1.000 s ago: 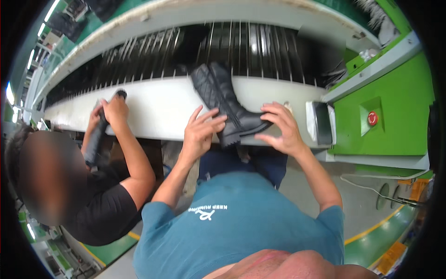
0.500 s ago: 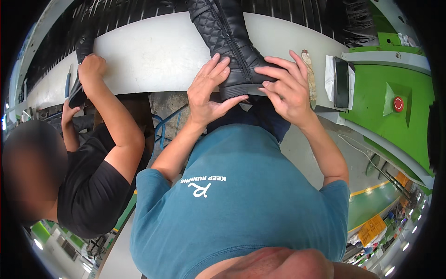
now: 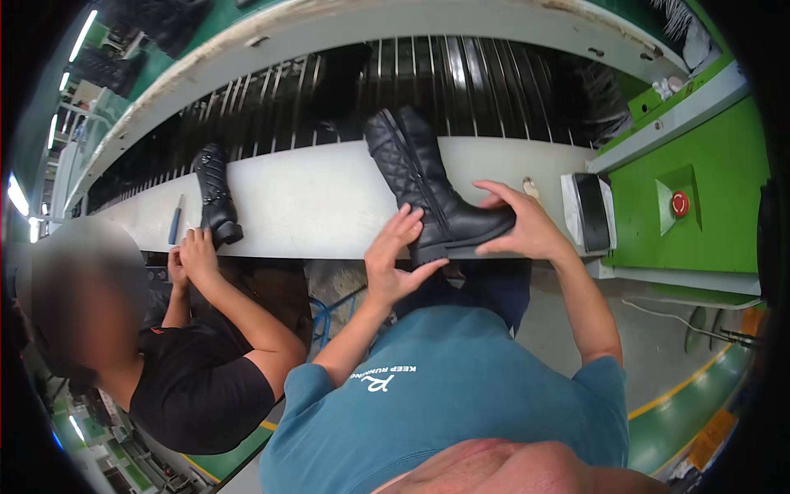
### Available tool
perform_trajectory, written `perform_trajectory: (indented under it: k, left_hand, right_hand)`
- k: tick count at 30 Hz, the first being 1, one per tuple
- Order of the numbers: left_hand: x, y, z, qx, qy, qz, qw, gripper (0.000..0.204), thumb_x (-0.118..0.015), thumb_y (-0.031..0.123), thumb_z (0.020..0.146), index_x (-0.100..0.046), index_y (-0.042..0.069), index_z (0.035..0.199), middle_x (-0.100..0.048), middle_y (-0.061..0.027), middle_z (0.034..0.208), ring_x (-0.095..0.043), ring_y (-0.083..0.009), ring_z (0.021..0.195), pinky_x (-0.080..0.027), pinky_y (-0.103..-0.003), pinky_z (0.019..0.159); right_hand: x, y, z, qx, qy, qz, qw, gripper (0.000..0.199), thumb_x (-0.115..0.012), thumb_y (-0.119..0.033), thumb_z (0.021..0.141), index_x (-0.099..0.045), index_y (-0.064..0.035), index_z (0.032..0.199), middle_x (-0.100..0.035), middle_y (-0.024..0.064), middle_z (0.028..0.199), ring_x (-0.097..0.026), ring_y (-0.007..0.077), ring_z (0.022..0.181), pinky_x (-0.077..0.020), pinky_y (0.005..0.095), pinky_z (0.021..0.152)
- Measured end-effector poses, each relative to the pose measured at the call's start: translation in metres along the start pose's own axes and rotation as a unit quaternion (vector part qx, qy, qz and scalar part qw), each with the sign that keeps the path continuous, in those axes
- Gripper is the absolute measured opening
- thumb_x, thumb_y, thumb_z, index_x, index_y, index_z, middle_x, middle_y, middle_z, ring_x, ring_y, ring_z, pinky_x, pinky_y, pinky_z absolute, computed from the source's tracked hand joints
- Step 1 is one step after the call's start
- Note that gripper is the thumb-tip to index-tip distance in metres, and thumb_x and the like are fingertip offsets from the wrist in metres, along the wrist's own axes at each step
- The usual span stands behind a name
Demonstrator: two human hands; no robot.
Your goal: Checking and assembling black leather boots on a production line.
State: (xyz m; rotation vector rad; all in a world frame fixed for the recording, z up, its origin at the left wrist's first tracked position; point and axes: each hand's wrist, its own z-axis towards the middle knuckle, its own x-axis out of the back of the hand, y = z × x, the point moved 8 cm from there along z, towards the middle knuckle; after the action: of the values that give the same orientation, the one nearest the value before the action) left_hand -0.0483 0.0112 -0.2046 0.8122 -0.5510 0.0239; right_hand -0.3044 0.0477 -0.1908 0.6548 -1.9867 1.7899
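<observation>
A tall black boot (image 3: pixel 424 185) with quilted shaft and a side zip lies on the white work surface, its sole toward me and its toe pointing right. At the heel is my left hand (image 3: pixel 393 257), fingers on the side and thumb along the sole edge. My right hand (image 3: pixel 531 226) closes round the toe, thumb near the sole and fingers over the top. Both hands grip the boot.
To my left, a co-worker's hands (image 3: pixel 194 257) are beside another black boot (image 3: pixel 216 196) and a blue-handled tool (image 3: pixel 175 221). A roller conveyor (image 3: pixel 329 99) runs beyond the white surface (image 3: pixel 313 193). A dark phone (image 3: pixel 590 210) lies near a green machine panel with a red button (image 3: pixel 679 204).
My right hand has gone from spread fingers on the boot's foot to a grip round its toe. The co-worker's boot now rests on the surface. The whole view has shifted.
</observation>
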Motion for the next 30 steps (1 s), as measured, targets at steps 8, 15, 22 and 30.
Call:
perform_trajectory:
  k: [8,15,22,30]
  left_hand:
    - [-0.009,0.039,0.026,-0.018,0.073,-0.201,0.977,0.100,-0.103,0.011,0.076,-0.052,0.001,0.162,-0.065,-0.0264,0.158,-0.068,-0.0396,0.143,-0.054,-0.051,0.121]
    - [0.024,0.003,0.012,0.058,0.026,-0.090,0.994,0.085,-0.099,0.000,0.078,-0.058,0.001,0.153,-0.074,-0.0213,0.141,-0.074,-0.0310,0.130,-0.060,-0.043,0.111]
    - [0.043,-0.015,-0.004,0.086,0.011,0.028,0.996,0.065,-0.098,0.007,0.076,-0.075,0.001,0.136,-0.078,-0.0194,0.136,-0.074,-0.0375,0.132,-0.056,-0.049,0.116]
    - [0.021,0.004,0.016,0.004,-0.047,0.121,0.992,0.063,-0.097,0.020,0.078,-0.077,0.004,0.135,-0.076,-0.0160,0.147,-0.068,-0.0380,0.143,-0.049,-0.055,0.122]
  right_hand:
    - [0.019,-0.129,-0.025,0.328,0.088,-0.083,0.937,0.102,-0.105,-0.018,0.066,-0.062,-0.0073,0.158,-0.078,0.0132,0.128,-0.072,0.0347,0.112,-0.0594,0.0449,0.100]
    - [0.022,-0.094,-0.019,0.256,0.093,-0.069,0.960,0.097,-0.104,-0.025,0.072,-0.062,-0.0072,0.157,-0.068,0.0165,0.152,-0.066,0.0379,0.140,-0.0553,0.0471,0.117]
    - [-0.049,-0.049,-0.007,0.269,0.123,-0.105,0.949,0.059,-0.099,-0.019,0.080,-0.077,-0.0046,0.132,-0.071,0.0137,0.151,-0.066,0.0359,0.144,-0.0561,0.0471,0.118]
    - [-0.057,-0.058,-0.008,0.318,0.203,-0.140,0.916,0.040,-0.095,-0.002,0.077,-0.075,0.0012,0.111,-0.077,0.0145,0.134,-0.075,0.0392,0.124,-0.0639,0.0468,0.103]
